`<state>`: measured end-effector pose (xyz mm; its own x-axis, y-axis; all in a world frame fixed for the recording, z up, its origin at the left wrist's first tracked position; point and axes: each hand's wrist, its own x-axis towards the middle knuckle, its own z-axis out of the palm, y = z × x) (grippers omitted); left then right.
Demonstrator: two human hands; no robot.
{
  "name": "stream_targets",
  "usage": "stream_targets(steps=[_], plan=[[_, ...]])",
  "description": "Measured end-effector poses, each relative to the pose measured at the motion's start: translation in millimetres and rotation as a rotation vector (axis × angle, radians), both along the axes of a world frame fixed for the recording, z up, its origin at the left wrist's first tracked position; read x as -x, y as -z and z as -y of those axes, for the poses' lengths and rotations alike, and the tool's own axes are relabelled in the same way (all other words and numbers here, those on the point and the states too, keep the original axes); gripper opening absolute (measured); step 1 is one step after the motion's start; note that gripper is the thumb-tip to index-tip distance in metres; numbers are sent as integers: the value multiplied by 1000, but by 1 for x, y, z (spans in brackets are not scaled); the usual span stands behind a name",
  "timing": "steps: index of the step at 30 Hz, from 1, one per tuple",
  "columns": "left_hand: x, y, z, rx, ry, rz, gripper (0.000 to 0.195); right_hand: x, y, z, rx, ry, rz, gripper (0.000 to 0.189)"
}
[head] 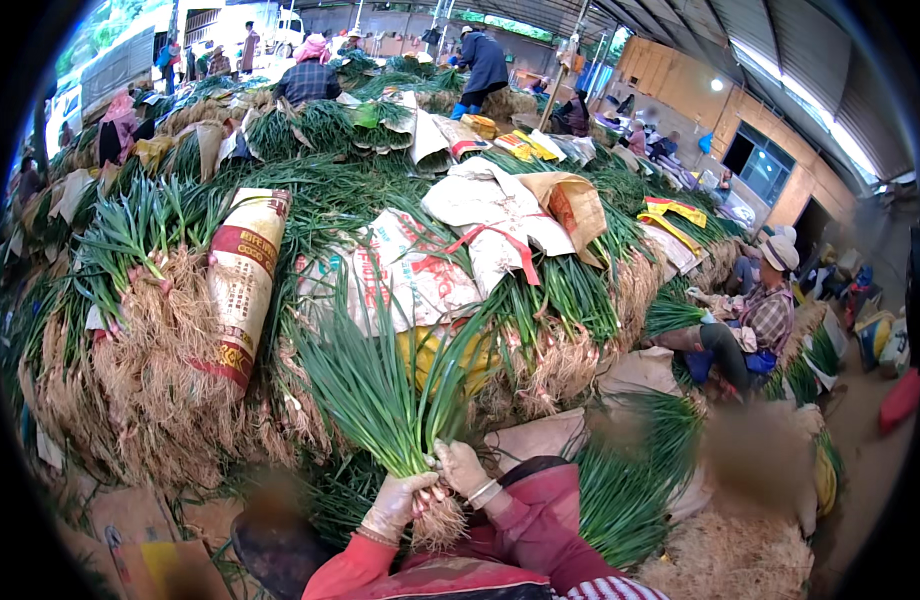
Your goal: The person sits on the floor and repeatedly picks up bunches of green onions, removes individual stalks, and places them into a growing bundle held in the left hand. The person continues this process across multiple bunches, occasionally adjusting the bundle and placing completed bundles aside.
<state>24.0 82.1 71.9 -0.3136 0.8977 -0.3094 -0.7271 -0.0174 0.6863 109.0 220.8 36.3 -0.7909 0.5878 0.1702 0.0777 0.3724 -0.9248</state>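
My left hand (396, 504), in a pale glove, is closed around the lower stems of a bunch of green onions (389, 397). The long green leaves fan upward and away from me, while the pinkish bulbs and tan roots (439, 521) hang below that hand. My right hand (460, 471), gloved too, touches the stems on the bunch's right side with bent fingers; whether it grips any stalk is hard to tell. Both hands are above my lap. Beyond them lies a large heap of green onions (317, 202) with their roots facing me.
Woven sacks (415, 274) and a rolled printed sack (246, 277) lie on the heap. More green onions (625, 480) are at my right, beside a root mass (730, 544). A person in a brimmed hat (771, 315) sits farther right. Flattened cardboard (171, 574) lies at lower left.
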Motion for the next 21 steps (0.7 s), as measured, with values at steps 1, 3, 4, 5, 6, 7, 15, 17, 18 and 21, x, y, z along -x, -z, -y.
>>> stream_targets(steps=[1,3,4,5,6,7,15,17,18,21], plan=[[2,-6,0,25,25,-15,18,2,0,-12,-439,-48,26,23],[3,-4,1,27,6,-29,16,8,-11,-18,-947,-27,321,17],[3,1,0,7,-12,-33,15,10,-30,-11,-940,38,454,18],[4,4,0,-14,-31,-37,15,13,-40,-7,-929,104,587,19],[5,-5,3,-74,-40,62,16,9,-34,-26,-1179,131,527,22],[6,-13,5,-140,-37,132,20,12,-35,-38,-990,244,608,28],[17,-62,28,-498,-354,353,38,-26,-124,-72,-563,-96,724,60],[23,-36,28,-354,-226,291,43,-12,-154,-100,-473,330,782,53],[19,-28,22,-320,-205,303,51,-15,-142,-125,-605,502,603,47],[6,-11,-1,-313,-209,432,55,-17,-105,-199,-773,681,792,35]])
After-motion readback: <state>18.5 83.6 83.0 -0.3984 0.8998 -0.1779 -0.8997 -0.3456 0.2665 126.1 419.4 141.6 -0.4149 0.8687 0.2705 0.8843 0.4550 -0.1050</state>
